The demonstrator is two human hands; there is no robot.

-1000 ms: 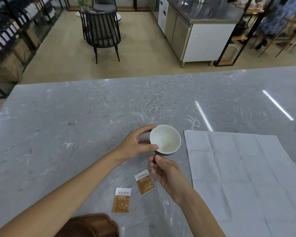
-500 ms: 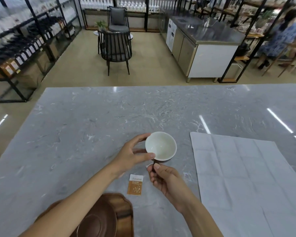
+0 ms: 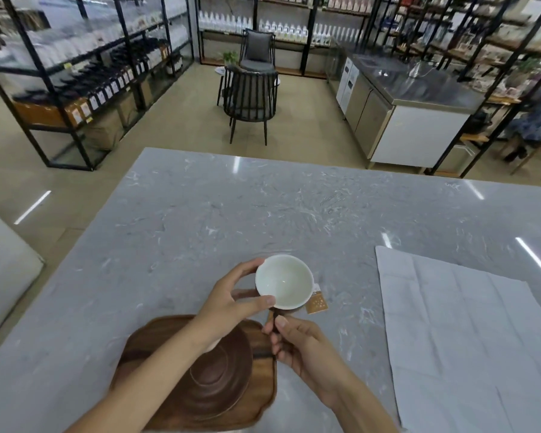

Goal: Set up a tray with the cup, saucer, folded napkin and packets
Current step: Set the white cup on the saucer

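Observation:
A white cup (image 3: 284, 281) hangs above the grey marble table, held by both hands. My left hand (image 3: 228, 304) grips its rim from the left, thumb on the near edge. My right hand (image 3: 297, 342) pinches the cup's dark handle from below. A brown packet (image 3: 316, 303) lies on the table just right of the cup, partly hidden by it. Close to me sits a dark wooden tray (image 3: 263, 379) with a round wooden saucer (image 3: 222, 370) on it; my left forearm crosses over both. A white napkin (image 3: 469, 332) lies unfolded and flat at the right.
The marble table (image 3: 231, 214) stretches far ahead and to the left. Beyond its far edge are a black chair (image 3: 250, 98), shelving racks and a steel counter (image 3: 413, 110).
The view has tilted up, and the tray and saucer now show fully. The cup, held in both hands, has shifted toward the tray. One packet is now hidden; the other shows beside the cup.

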